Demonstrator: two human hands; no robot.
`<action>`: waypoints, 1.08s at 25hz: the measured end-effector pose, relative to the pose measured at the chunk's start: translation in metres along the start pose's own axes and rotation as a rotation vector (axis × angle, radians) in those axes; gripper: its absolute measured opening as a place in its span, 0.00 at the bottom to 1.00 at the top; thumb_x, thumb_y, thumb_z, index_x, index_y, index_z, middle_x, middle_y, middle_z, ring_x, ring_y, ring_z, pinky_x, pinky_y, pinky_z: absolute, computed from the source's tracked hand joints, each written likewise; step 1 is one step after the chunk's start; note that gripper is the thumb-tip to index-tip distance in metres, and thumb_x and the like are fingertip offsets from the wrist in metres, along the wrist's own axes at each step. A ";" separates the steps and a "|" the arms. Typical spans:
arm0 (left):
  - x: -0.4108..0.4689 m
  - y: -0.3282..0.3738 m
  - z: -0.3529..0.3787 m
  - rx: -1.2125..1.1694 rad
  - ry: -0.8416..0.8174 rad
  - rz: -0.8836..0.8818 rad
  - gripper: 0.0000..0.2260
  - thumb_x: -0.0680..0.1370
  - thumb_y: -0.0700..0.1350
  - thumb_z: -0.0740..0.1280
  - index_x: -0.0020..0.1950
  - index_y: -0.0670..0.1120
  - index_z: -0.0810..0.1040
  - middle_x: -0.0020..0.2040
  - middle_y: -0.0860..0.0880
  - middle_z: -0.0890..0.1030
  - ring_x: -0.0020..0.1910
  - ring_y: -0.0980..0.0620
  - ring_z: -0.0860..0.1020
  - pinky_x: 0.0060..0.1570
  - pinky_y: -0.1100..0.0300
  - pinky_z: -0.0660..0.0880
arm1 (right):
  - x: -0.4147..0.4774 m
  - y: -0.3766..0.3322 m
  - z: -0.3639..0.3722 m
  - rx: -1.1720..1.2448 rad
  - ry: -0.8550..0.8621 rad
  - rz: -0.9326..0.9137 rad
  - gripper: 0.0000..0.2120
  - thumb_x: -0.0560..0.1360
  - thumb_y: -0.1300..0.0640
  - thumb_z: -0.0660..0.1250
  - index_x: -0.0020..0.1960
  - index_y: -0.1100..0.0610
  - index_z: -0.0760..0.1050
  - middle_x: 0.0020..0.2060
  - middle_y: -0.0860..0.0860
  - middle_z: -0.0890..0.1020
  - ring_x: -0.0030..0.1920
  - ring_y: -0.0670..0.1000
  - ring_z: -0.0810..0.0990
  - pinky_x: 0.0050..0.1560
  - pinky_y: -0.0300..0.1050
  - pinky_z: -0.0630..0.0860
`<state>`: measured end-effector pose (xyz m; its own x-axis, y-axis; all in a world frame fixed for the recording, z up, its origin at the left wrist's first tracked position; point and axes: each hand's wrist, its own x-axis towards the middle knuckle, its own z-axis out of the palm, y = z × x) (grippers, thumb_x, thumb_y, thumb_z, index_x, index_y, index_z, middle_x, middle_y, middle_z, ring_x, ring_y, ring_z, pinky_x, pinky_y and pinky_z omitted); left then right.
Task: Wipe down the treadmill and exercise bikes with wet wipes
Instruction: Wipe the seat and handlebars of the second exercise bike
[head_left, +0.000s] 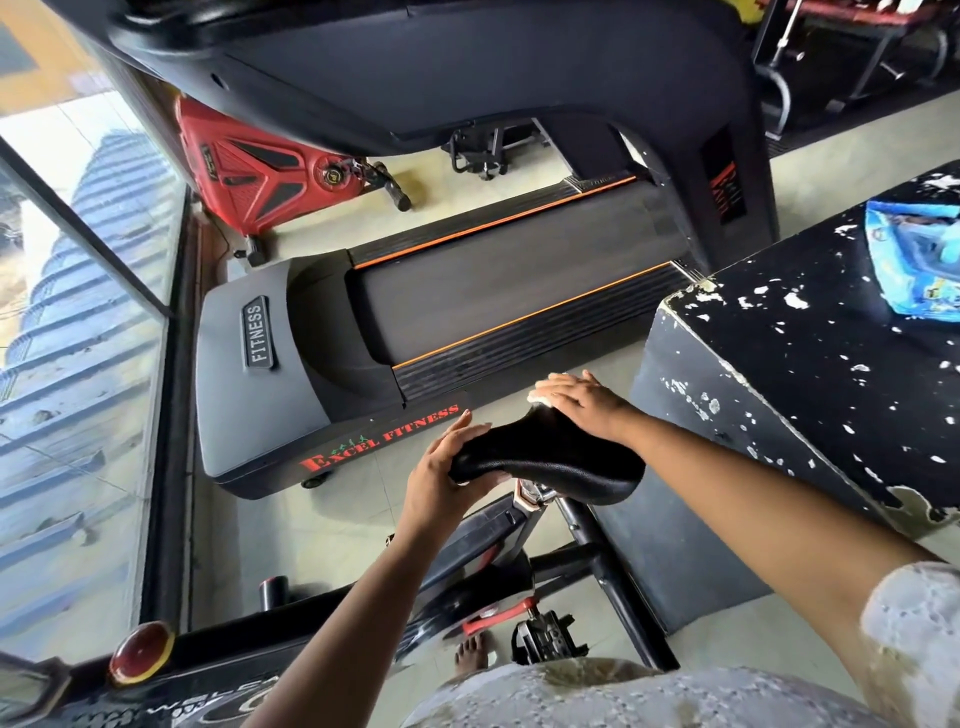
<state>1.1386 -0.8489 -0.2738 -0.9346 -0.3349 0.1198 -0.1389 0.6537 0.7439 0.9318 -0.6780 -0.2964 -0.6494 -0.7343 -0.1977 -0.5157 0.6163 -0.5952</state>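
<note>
My right hand (582, 410) lies flat, fingers straight, pressing a white wipe (540, 399) onto the narrow front end of the black bike seat (550, 462). Only a small part of the wipe shows from under my fingertips. My left hand (441, 478) grips the seat's left edge, thumb below and fingers curled over the top. The seat sits on the black bike frame (587, 540), with a pedal (545, 639) low down near my bare foot (470, 660) on the floor.

Just beyond the seat stands the treadmill (493, 291), its dark belt edged with orange lines. Past it, by the window, is a red exercise bike (249, 176).

To my right is a black surface (805, 364) with chipped paint. A blue packet (919, 260) lies on it well back from the near corner and cut off by the picture's edge. I cannot tell what is inside it.
</note>
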 end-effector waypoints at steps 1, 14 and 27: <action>0.001 -0.001 -0.002 0.011 -0.006 0.009 0.27 0.68 0.50 0.80 0.65 0.55 0.78 0.71 0.57 0.71 0.62 0.61 0.72 0.57 0.66 0.69 | 0.002 0.003 0.000 0.044 0.038 0.050 0.16 0.83 0.57 0.54 0.68 0.53 0.73 0.69 0.50 0.72 0.72 0.50 0.65 0.73 0.46 0.53; 0.047 0.018 -0.012 0.293 -0.295 0.151 0.25 0.70 0.50 0.78 0.66 0.54 0.79 0.67 0.55 0.78 0.64 0.55 0.77 0.64 0.67 0.66 | -0.075 0.018 0.031 0.289 0.582 0.460 0.15 0.79 0.54 0.63 0.64 0.50 0.78 0.52 0.58 0.83 0.54 0.58 0.81 0.51 0.45 0.74; 0.030 0.018 -0.006 0.253 -0.165 0.151 0.23 0.69 0.50 0.78 0.64 0.54 0.81 0.63 0.56 0.80 0.60 0.57 0.78 0.64 0.62 0.72 | -0.104 -0.036 0.012 0.554 0.541 0.178 0.08 0.77 0.64 0.64 0.52 0.57 0.79 0.45 0.53 0.81 0.39 0.40 0.77 0.36 0.29 0.74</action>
<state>1.1098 -0.8516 -0.2524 -0.9884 -0.1207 0.0924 -0.0527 0.8422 0.5366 1.0246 -0.6273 -0.2639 -0.9507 -0.3102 -0.0054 -0.1176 0.3762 -0.9191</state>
